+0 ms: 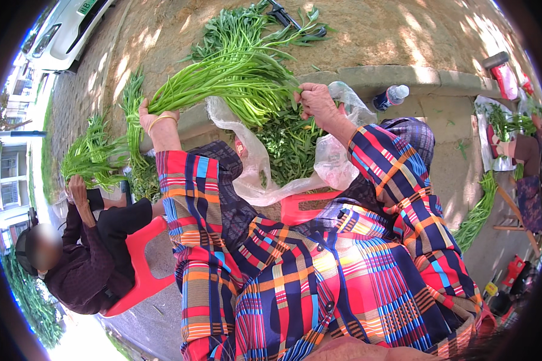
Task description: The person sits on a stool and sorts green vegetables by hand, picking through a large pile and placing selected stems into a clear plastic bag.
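Note:
My left hand, with a bracelet at the wrist, grips the stem ends of a bundle of long-stemmed leafy greens that look like water spinach. The bundle stretches sideways to my right hand, whose fingers pinch at its leafy tips. Below, between my knees, a translucent plastic bag lies spread wide. Dark green loose leaves fill it. Part of a red plastic stool shows at the bag's near side.
More greens lie beyond the kerb beside a black-handled object. A plastic bottle stands right of the bag. At left, a seated person handles greens. Another person's leg shows at right, near a bundle.

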A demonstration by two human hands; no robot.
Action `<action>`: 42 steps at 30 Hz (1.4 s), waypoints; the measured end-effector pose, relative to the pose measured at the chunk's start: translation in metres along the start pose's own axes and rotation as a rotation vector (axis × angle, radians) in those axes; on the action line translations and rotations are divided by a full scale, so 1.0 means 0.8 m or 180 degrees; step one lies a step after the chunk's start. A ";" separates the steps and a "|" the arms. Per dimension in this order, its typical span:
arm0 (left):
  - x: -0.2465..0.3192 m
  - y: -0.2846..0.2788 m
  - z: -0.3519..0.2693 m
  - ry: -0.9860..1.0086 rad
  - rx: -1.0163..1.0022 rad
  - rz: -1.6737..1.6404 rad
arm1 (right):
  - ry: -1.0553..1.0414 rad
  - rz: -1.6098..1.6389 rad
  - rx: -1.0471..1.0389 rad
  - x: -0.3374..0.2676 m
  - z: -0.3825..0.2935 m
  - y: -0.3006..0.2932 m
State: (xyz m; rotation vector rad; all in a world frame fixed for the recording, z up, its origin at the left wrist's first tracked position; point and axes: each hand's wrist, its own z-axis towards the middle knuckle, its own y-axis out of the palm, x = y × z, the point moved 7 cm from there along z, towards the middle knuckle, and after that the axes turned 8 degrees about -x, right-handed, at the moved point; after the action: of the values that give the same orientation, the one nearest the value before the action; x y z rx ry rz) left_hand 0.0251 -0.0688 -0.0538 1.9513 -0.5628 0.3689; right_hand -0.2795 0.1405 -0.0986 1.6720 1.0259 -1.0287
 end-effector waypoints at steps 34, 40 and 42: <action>-0.229 0.144 -0.221 -0.1555 -0.2747 0.1903 | -0.0990 0.0293 -0.1504 -0.140 -0.054 0.059; -0.241 0.160 -0.241 -0.0589 -0.2954 0.2596 | -0.0920 0.1063 -0.1589 -0.123 -0.050 0.059; -0.239 0.180 -0.250 -0.0091 -0.3307 0.2936 | -0.0932 0.1328 -0.1619 -0.124 -0.045 0.050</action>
State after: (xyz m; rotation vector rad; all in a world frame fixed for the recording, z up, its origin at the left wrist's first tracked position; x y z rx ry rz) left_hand -0.2153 0.1023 0.0470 0.6211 -1.3398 0.4722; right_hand -0.2667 0.1460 0.0136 1.2017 0.6370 -0.6410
